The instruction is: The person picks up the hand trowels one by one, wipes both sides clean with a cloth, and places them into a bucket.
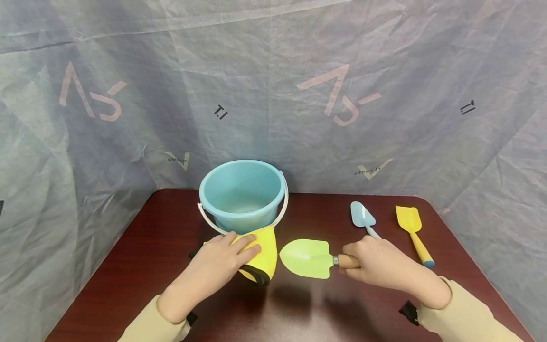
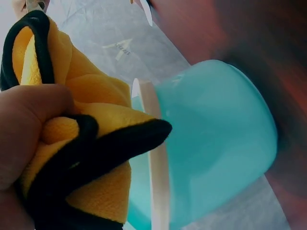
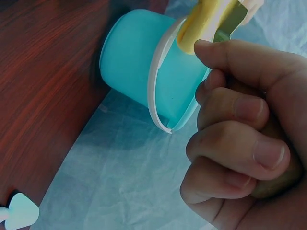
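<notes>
In the head view my left hand [image 1: 222, 254] holds a folded yellow cloth [image 1: 267, 247] with black edging, in front of the bucket. The left wrist view shows the thumb pressed into the folds of the cloth [image 2: 100, 96]. My right hand [image 1: 376, 259] grips the wooden handle [image 1: 348, 261] of a trowel with a lime-green blade [image 1: 306, 258]. That blade points left toward the cloth, with a small gap between them. Fingers of the right hand [image 3: 240, 139] curl round the handle in the right wrist view, where most of the blade is hidden.
A light blue bucket [image 1: 243, 219] with a white handle [image 1: 285, 202] stands at the back of the dark red table [image 1: 141, 251]. To the right lie a pale blue trowel [image 1: 361, 214] and a yellow shovel [image 1: 410, 221]. Grey printed sheeting [image 1: 273, 95] hangs behind.
</notes>
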The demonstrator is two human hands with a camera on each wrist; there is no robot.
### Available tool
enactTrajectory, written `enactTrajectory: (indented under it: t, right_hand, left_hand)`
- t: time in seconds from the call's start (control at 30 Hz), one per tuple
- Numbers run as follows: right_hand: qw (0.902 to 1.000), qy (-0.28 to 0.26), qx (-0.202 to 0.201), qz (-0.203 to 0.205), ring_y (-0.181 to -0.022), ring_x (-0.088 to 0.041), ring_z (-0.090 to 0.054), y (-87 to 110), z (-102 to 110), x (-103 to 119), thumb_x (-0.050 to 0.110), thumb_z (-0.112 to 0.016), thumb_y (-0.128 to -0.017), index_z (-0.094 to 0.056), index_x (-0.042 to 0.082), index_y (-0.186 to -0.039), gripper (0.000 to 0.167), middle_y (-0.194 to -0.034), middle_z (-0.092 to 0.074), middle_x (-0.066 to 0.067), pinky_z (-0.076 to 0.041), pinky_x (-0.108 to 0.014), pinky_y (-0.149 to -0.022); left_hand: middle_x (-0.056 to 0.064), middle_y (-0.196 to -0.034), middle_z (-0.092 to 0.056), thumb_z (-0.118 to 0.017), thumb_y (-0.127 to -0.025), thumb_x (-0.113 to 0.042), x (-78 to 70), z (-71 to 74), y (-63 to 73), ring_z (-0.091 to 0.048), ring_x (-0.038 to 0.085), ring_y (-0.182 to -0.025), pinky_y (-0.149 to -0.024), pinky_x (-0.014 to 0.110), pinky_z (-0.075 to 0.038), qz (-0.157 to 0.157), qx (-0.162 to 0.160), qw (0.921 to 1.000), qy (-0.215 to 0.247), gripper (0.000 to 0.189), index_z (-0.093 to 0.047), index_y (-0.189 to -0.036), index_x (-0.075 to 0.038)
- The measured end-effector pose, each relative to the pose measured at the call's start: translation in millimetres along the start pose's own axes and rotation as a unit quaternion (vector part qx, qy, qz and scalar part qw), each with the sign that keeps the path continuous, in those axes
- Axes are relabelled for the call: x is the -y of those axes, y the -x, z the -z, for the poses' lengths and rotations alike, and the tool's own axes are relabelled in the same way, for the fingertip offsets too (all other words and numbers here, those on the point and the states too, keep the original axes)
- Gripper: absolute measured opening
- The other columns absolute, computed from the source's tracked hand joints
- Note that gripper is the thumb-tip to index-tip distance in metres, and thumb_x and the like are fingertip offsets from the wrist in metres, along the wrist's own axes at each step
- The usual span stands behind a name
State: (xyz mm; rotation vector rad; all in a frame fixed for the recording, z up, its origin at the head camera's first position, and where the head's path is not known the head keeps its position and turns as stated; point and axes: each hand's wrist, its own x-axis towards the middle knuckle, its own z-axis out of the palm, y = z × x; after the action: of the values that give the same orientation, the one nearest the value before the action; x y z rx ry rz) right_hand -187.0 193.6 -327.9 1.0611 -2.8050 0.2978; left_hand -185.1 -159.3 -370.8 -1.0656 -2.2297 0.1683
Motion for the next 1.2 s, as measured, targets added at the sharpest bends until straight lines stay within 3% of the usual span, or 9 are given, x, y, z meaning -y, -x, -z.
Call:
enactTrajectory:
  t: [0.3,0.63,0.93,1.2]
  right_hand:
    - [0.9997,-0.019,0.006,-0.015,-0.054,0.003,-0.016,1.4,2.2,0.1,0.016,-0.071,-0.073,-0.028,0.022,-0.059,0.045,-0.059,-0.013,0.015,-0.016,-0.017,-0.046]
    - [0.9993,-0.01,0.013,-0.035,-0.054,0.001,-0.015,2.6,3.3,-2.9,0.02,-0.072,-0.075,-0.03,0.022,-0.06,0.045,-0.061,-0.013,0.014,-0.017,-0.019,-0.046]
    - [0.9988,-0.015,0.022,-0.041,-0.053,0.0,-0.016,1.6,2.7,-4.8,0.023,-0.073,-0.076,-0.032,0.022,-0.06,0.045,-0.059,-0.014,0.014,-0.017,-0.019,-0.046]
    - [0.9987,-0.025,0.017,-0.041,-0.05,0.002,-0.02,-0.6,1.4,-5.3,0.023,-0.072,-0.078,-0.035,0.022,-0.058,0.042,-0.056,-0.017,0.015,-0.019,-0.018,-0.044]
  left_hand:
    - [0.0,-0.119,-0.061,-0.074,-0.067,-0.001,7.6,0.5,14.7,-0.061,0.022,-0.091,-0.054,0.03,-0.046,0.023,-0.003,0.9997,0.0,0.054,-0.062,-0.115,-0.022]
    - [0.001,-0.12,-0.062,-0.073,-0.056,0.001,17.2,20.8,21.8,-0.055,0.021,-0.073,-0.05,0.028,-0.043,0.044,-0.053,0.9976,0.003,0.061,-0.063,-0.113,-0.017]
    - [0.003,-0.12,-0.062,-0.069,-0.058,0.002,16.2,43.1,7.3,-0.054,0.022,-0.073,-0.052,0.03,-0.045,0.039,-0.107,0.9935,0.008,0.059,-0.063,-0.114,-0.015]
    - [0.002,-0.12,-0.062,-0.058,-0.073,0.003,10.0,54.0,-18.2,-0.058,0.022,-0.079,-0.05,0.03,-0.044,0.009,-0.145,0.9893,0.002,0.046,-0.064,-0.114,-0.017]
